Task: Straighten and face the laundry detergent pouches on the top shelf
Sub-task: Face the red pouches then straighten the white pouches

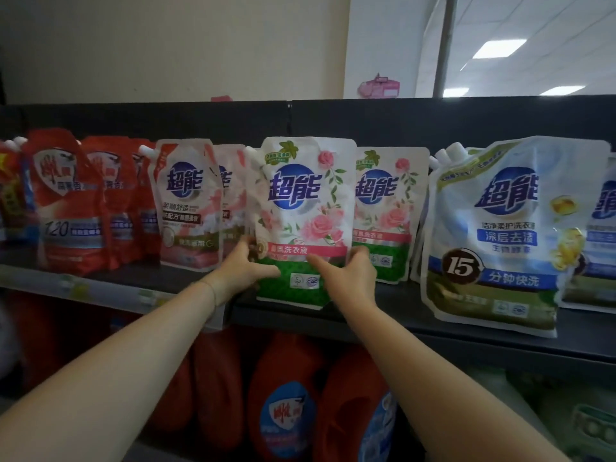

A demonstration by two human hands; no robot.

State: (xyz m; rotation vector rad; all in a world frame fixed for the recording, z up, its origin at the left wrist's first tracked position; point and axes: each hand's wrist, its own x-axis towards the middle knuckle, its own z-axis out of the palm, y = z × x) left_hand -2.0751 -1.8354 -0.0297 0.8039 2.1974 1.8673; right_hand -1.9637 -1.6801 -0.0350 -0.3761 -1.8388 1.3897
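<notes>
A white rose-print detergent pouch [305, 208] with a green base stands upright at the front edge of the top shelf [466, 325]. My left hand [245, 271] grips its lower left edge and my right hand [346, 278] grips its lower right side. A matching rose pouch [388, 211] stands right behind it. To the left are pink pouches [185, 205] and red pouches [66, 201], some leaning. To the right stands a larger blue-and-white pouch [500, 235], with another [600, 235] cut off by the frame edge.
The dark back panel [433, 121] rises behind the pouches. Price tags [146, 296] run along the shelf lip. On the shelf below stand red detergent bottles [286, 395] and, at the far right, green packs [586, 428].
</notes>
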